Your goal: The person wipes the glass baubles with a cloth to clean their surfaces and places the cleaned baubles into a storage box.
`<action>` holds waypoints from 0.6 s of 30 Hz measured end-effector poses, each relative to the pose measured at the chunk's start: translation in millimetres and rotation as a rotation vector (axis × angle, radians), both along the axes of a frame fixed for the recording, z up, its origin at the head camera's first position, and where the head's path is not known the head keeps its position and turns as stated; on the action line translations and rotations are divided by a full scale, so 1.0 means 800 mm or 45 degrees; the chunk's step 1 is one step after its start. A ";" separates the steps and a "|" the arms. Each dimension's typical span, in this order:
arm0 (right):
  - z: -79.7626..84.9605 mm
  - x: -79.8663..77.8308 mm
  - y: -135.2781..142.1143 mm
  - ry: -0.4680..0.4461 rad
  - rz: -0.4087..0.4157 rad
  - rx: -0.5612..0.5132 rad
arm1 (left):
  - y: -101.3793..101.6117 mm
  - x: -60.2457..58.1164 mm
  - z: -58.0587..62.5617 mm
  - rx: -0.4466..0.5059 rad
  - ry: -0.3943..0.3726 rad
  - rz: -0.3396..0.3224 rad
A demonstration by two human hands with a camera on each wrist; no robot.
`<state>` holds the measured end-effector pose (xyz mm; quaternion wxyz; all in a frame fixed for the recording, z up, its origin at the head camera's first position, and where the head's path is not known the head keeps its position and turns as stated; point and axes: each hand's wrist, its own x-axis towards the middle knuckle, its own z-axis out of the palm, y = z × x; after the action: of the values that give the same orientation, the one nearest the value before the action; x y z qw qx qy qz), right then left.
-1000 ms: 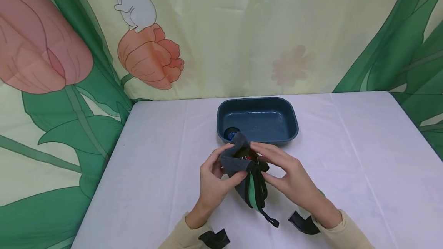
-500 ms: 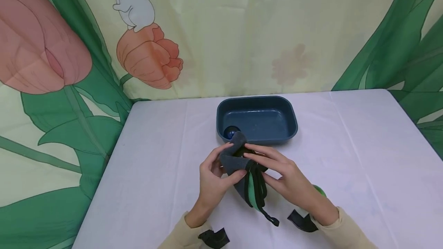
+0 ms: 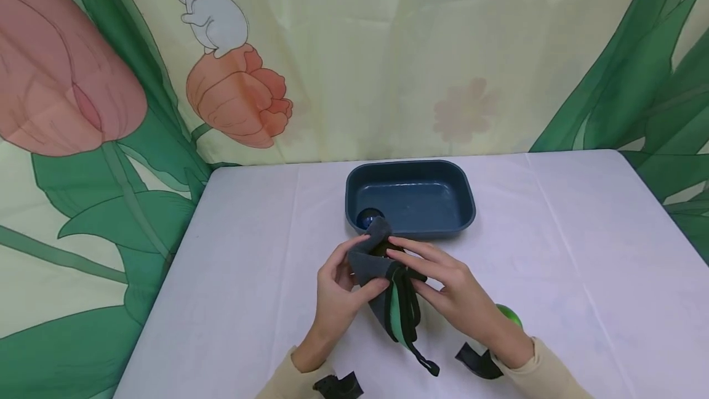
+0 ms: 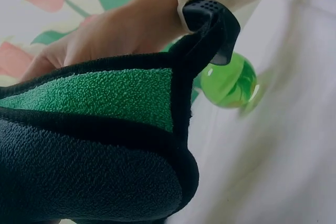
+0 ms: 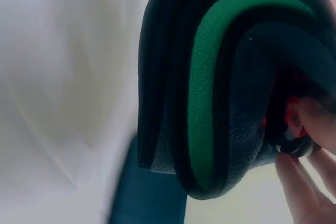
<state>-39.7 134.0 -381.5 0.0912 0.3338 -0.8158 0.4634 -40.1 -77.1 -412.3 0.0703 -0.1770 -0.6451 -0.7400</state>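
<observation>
Cloth [image 3: 362, 263], dark grey outside and green within, is held gathered in two hands over the middle of the table, just in front of a blue tray. Behind everything hangs a pale yellow curtain [image 3: 354, 48] printed with tulips, green leaves and a white animal perched on a flower. Below it stands the table [image 3: 266, 251], covered in white with faint creases. On it, towards the far edge, sits the tray [image 3: 421, 202], rectangular with rounded corners. Beige sleeves [image 3: 290, 377] enter from the near side, with black bands [image 3: 479, 361] by the wrists.

Left hand [image 3: 340, 294] pinches the cloth, its thumb on the near face and its fingers reaching round the far side. Right hand [image 3: 451, 285] is partly spread, holding the other side with the thumb at the black edging and two fingertips over the opening. Just past the right forearm rests a clear green ball [image 3: 509, 315], partly hidden by the arm. A dark blue ball [image 3: 367, 217] lies in the tray's near left corner. Inside the cloth's fold shows a dark object with red on it [image 5: 294, 116], mostly covered. Smallest is the black loop [image 3: 429, 367] hanging from the cloth's near end.
</observation>
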 end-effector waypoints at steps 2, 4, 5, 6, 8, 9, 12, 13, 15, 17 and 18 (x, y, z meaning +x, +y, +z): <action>0.000 0.003 0.000 0.023 -0.013 -0.013 | 0.000 0.001 -0.001 0.001 0.008 -0.013; 0.002 0.005 -0.001 0.027 -0.028 -0.028 | 0.001 0.001 -0.001 0.001 0.007 -0.017; 0.003 0.005 -0.002 0.025 -0.037 -0.037 | 0.001 0.002 -0.001 0.000 0.003 -0.018; 0.003 0.006 -0.002 0.009 -0.045 -0.052 | 0.001 0.002 0.000 -0.003 0.001 -0.023; 0.004 0.007 -0.003 -0.054 -0.068 -0.079 | 0.001 0.003 0.001 -0.010 -0.004 -0.031; 0.005 0.008 -0.002 -0.084 -0.078 -0.093 | 0.001 0.003 0.002 -0.015 -0.007 -0.033; 0.006 0.009 -0.001 -0.163 -0.093 -0.118 | 0.000 0.004 0.004 -0.024 -0.007 -0.027; 0.006 0.009 0.000 -0.173 -0.096 -0.112 | 0.000 0.004 0.004 -0.025 -0.007 -0.025; 0.007 0.008 0.003 -0.174 -0.086 -0.090 | 0.000 0.003 0.005 -0.027 -0.005 -0.019; 0.008 0.008 0.006 -0.144 -0.077 -0.044 | 0.001 0.002 0.006 -0.029 0.002 -0.019; 0.008 0.008 0.008 -0.121 -0.075 -0.017 | 0.001 0.002 0.006 -0.030 0.005 -0.020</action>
<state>-33.4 140.1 -375.1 0.0683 0.2866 -0.8255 0.4813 -38.5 -76.5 -407.9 0.0636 -0.1844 -0.6522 -0.7325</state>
